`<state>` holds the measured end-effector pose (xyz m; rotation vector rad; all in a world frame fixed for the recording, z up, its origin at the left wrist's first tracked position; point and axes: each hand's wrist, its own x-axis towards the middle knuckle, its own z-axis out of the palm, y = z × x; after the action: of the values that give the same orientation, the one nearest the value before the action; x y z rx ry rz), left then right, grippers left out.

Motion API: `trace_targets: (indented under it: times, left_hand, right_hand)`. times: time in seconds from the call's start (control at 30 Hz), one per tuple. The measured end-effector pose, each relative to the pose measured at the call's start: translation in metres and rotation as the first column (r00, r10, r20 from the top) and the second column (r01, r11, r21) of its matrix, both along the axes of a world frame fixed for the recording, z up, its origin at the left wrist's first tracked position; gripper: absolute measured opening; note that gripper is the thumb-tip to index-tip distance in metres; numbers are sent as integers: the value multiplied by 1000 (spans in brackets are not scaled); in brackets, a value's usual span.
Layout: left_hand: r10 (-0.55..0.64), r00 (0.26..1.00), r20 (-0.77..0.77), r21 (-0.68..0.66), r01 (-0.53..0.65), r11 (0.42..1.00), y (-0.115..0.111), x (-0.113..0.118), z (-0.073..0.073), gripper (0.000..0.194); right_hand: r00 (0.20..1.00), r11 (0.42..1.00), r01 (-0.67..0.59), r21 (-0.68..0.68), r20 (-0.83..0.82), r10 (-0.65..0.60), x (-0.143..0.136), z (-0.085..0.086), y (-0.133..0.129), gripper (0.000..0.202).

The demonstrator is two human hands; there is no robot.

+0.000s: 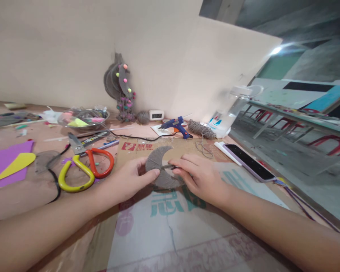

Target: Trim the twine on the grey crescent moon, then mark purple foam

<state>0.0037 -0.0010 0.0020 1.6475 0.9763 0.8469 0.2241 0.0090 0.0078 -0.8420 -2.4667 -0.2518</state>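
A flat crescent [156, 161], ridged with tightly wound grey yarn, is held over printed cardboard [129, 155]. Yellow-and-red-handled scissors [91, 162] lie beside the left forearm [73, 211], a blue glue gun [177, 124] beyond. The left hand [133, 175] pinches the crescent's edge; the right hand [200, 173] pinches a thin grey piece [167, 166] at its inner curve.

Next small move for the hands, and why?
Probably press the small grey piece against the crescent: the left hand holds the crescent's outer edge, while the right hand appears to pinch that piece at the inner curve. Whether it's yarn is too blurred to tell.
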Motion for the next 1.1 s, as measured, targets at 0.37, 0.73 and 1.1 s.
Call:
trace_targets:
  times: [0.37, 0.73, 1.1]
  left_hand:
    - [-4, 1000, 9, 0, 4, 1000, 0, 0, -1, 14]
    - [1, 1000, 30, -15, 0, 1000, 0, 0, 0, 14]
    - [-46, 999, -1, -62, 46, 997, -1, 0, 4, 15]
  right_hand:
    - [1000, 1000, 0, -17, -4, 0, 1, -1, 0, 24]
    - [997, 994, 33, 107, 71, -41, -2, 4, -3, 25]
    - [995, 993, 12, 118, 93, -24, -3, 5, -2, 25]
